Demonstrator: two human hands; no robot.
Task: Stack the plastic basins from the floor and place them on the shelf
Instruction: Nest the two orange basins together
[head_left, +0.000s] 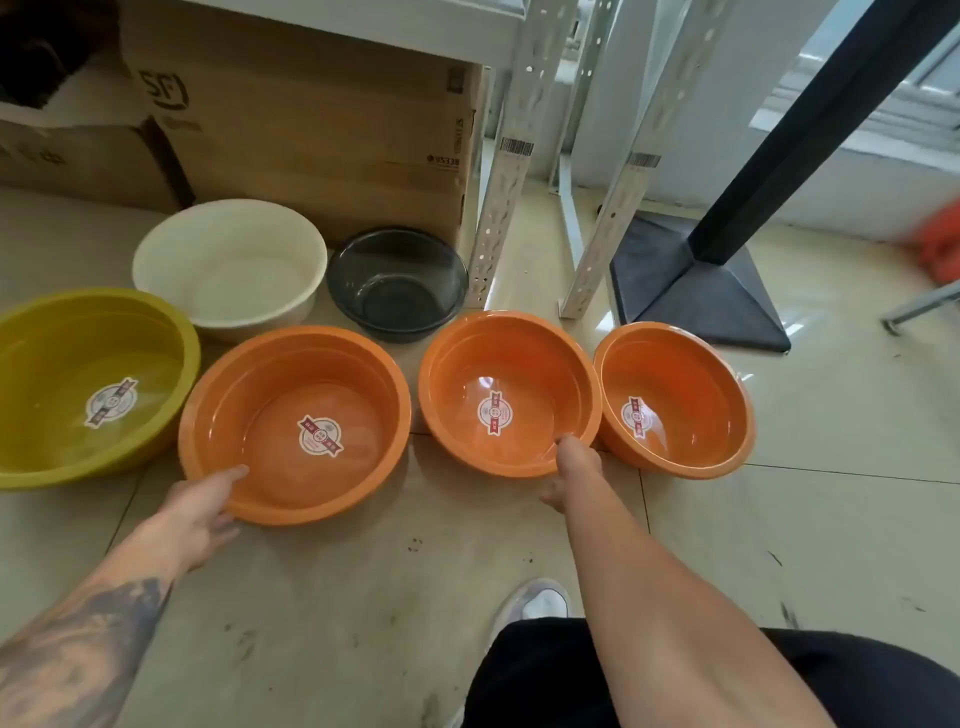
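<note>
Pale floor tiles (779, 519) carry six round plastic basins, all upright and apart or just touching, none nested yet. Behind them stand a brown cardboard box (322, 130) and the perforated white metal shelf upright (498, 182). The left hand (200, 512) takes the near rim of the large orange plastic basin (296, 423), thumb over the lip, fingers (226, 522) underneath. The right hand (569, 470) pinches the near rim of the middle orange plastic basin (509, 392) likewise, probably to lift it into the larger. Beside it sits the small orange plastic basin (675, 397); the yellow plastic basin (88, 384), cream plastic basin (228, 265) and dark translucent basin (397, 283) wait.
</note>
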